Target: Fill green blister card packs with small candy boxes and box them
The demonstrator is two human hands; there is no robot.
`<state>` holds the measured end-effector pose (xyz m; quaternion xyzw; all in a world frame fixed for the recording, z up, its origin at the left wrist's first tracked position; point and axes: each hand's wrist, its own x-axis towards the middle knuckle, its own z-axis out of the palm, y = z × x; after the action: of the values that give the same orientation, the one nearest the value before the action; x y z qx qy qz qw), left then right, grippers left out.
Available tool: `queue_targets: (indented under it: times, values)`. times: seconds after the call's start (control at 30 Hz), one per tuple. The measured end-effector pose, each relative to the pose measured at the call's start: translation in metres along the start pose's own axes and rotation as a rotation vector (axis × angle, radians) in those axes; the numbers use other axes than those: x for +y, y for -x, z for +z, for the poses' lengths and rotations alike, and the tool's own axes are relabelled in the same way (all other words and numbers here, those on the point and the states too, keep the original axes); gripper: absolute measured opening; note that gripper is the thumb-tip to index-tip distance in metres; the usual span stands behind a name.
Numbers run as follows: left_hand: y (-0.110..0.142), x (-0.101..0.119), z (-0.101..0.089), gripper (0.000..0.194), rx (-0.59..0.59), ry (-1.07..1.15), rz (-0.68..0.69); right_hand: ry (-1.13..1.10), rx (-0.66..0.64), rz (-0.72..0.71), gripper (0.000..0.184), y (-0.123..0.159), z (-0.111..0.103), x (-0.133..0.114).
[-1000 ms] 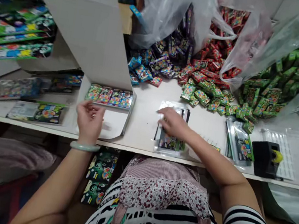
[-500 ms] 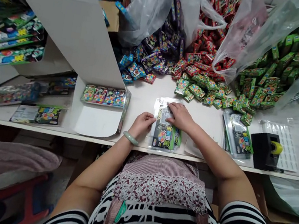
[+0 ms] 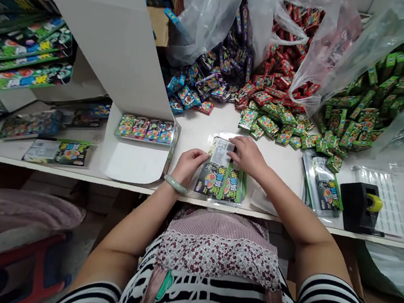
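Left hand (image 3: 188, 167), right hand (image 3: 247, 157), palms down

Sleeve (image 3: 220, 184): looked like clear, glossy plastic.
Packets (image 3: 286, 116): had shiny printed wrappers.
Bags (image 3: 213, 26): were thin, crinkled, translucent plastic.
Carton (image 3: 106, 31): was smooth, matt white cardboard.
Desk (image 3: 197, 135): looked smooth and pale.
Tape dispenser (image 3: 353, 207): was matt black plastic.

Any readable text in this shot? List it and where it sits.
Green packet: large yellow lettering, too blurred to read.
White label on it: print too small to read.
Flat packet at bench left: lettering too small to read.
Nothing can be quoted.
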<state>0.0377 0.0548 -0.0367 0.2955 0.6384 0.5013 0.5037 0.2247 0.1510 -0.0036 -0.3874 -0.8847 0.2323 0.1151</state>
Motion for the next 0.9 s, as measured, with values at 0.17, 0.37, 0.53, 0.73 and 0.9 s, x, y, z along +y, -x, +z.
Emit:
queue_targets:
  times: [0.17,0.37,0.53,0.73,0.9]
  values:
    - [0.017,0.037,-0.004,0.018,-0.143,-0.228,0.225,-0.235,0.133,0.012,0.029,-0.009,-0.015,-0.014]
    - [0.025,0.076,-0.015,0.012,-0.092,-0.609,0.596,-0.993,-0.008,0.077,0.029,-0.003,-0.037,-0.014]
    - [0.031,0.085,-0.011,0.013,-0.185,-0.734,0.733,-1.043,-0.304,0.053,0.032,0.001,-0.044,-0.017]
    - [0.034,0.085,-0.009,0.029,-0.100,-0.855,0.827,-1.005,-0.179,-0.081,0.029,-0.007,-0.049,-0.027]
    - [0.030,0.088,-0.020,0.021,-0.030,-0.747,0.752,-0.744,0.060,-0.113,0.032,0.000,-0.062,-0.040]
